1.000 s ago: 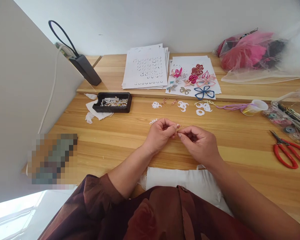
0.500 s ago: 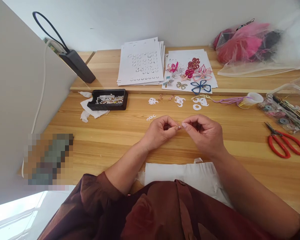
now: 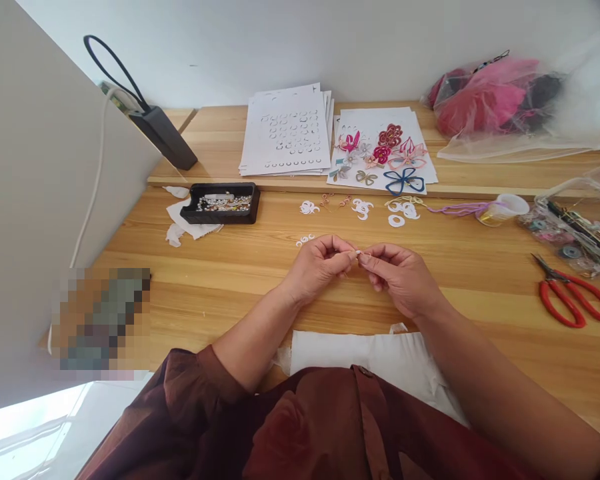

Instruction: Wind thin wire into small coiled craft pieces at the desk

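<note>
My left hand [image 3: 316,268] and my right hand [image 3: 399,273] meet fingertip to fingertip over the wooden table. Each is closed in a pinch. Between them is a tiny whitish piece [image 3: 358,253], too small and covered by the fingers to name. Just beyond my left hand lie a few small white paper crescents [image 3: 305,240]. Farther back sit a pile of white crescents [image 3: 363,209], a white paper ring [image 3: 396,221] and small copper-coloured curled pieces [image 3: 347,200]. White cloth or tissue [image 3: 355,350] lies between my forearms, near my body.
A black tray [image 3: 221,217] of beads stands at the left. Red-handled pliers [image 3: 575,293], a plastic cup [image 3: 510,209] and a clear box [image 3: 587,200] are at the right. Flower ornaments [image 3: 404,181] lie on white sheets on the raised ledge, beside a black device [image 3: 165,137].
My right hand has moved in against the left fingertips, and its fingers have turned slightly. The whole scene has shifted a little down and right in the view.
</note>
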Tool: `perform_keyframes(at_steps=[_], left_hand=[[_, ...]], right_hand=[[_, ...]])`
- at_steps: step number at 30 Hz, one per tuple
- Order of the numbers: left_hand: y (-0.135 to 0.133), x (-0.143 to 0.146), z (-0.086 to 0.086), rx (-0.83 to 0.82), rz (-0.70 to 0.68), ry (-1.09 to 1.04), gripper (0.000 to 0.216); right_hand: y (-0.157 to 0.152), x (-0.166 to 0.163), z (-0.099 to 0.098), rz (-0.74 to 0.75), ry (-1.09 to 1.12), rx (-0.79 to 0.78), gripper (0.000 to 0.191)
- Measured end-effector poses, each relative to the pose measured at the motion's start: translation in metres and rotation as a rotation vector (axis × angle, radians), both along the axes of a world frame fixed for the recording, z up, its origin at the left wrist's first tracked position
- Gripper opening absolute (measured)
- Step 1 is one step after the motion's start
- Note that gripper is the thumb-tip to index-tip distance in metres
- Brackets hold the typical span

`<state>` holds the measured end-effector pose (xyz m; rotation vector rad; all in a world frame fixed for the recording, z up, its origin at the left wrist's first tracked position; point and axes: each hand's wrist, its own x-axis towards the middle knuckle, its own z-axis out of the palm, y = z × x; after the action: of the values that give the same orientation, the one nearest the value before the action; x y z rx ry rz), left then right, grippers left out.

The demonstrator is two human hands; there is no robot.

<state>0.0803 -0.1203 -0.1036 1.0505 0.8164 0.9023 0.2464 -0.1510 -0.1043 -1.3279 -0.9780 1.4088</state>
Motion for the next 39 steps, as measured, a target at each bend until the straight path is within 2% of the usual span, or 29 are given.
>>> perform_keyframes(at_steps=[6,14,18,23,30,39], left_hand=[[0.001,0.002,-0.002,0.017,0.078,-0.01,0.03],[0.002,0.002,-0.005,0.105,0.12,0.131,0.022],[0.001,0.002,-0.006,0.179,0.083,0.183,0.016],[0.0,0.0,-0.003,0.177,-0.024,0.169,0.016],[-0.003,-0.002,0.001,0.066,-0.124,0.118,0.024],[-0.001,-0.001,-0.001,0.038,-0.041,-0.006,0.027]], right_hand=[[-0.005,-0.003,-0.002,0.058,-0.127,0.066,0.026],[-0.016,-0.007,0.002,0.011,-0.723,0.526,0.006],[-0.017,-0.003,0.007,-0.032,-0.825,0.664,0.004],[-0.011,0.003,0.009,-0.11,-0.637,0.56,0.003],[-0.002,0.006,0.007,-0.081,-0.325,0.369,0.008],[-0.001,0.001,-0.001,-0.039,-0.018,0.061,0.024]])
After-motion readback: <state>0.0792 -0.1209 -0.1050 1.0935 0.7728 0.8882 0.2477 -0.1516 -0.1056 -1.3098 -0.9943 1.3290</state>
